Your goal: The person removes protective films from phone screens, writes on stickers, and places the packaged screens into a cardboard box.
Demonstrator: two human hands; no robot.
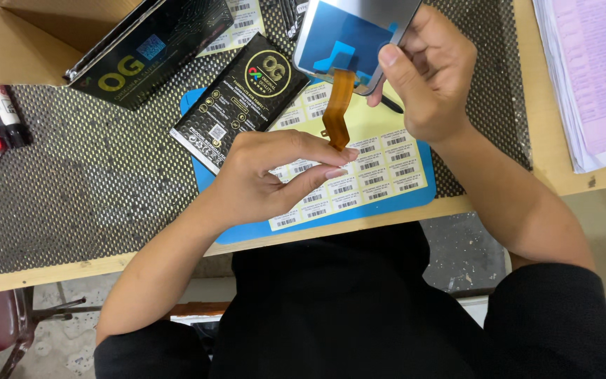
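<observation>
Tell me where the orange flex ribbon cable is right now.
In the head view, the orange flex ribbon cable hangs from the phone screen panel in the right hand, its lower end pinched by the left hand.

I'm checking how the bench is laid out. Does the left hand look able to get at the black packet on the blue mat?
Probably yes. The left hand pinches the orange flex cable right beside the black packet, with nothing between them, though it would have to let go first.
</observation>
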